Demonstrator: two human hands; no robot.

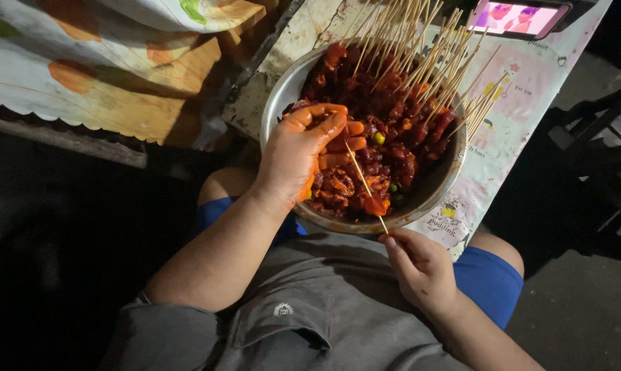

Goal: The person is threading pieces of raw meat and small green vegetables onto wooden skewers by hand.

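While the person sits with grey shirt and blue shorts filling the bottom of the view, the right hand is nearest, held just below the rim of the metal bowl. Its fingers are curled together, pinching the lower end of a thin bamboo skewer between thumb and fingertips. The skewer slants up and to the left across the bowl, with an orange-red piece of marinated meat threaded on close to the hand, just inside the near rim.

A little farther in, the left hand reaches into the bowl from the left. It is coated in orange-red sauce, and its fingers are bent and pressed together around a bit of meat at the skewer's upper tip.

The bowl rests on the table's edge, above the person's lap, on a pale printed table cover. It is filled with dark red marinated meat chunks, with a few small green bits among them. At the far side a bundle of bare skewers leans out of the bowl, fanning up and to the right.

Beyond that, at the table's far edge, lies a phone with a lit pink screen. To the left, a cloth with orange shapes hangs in the dark.
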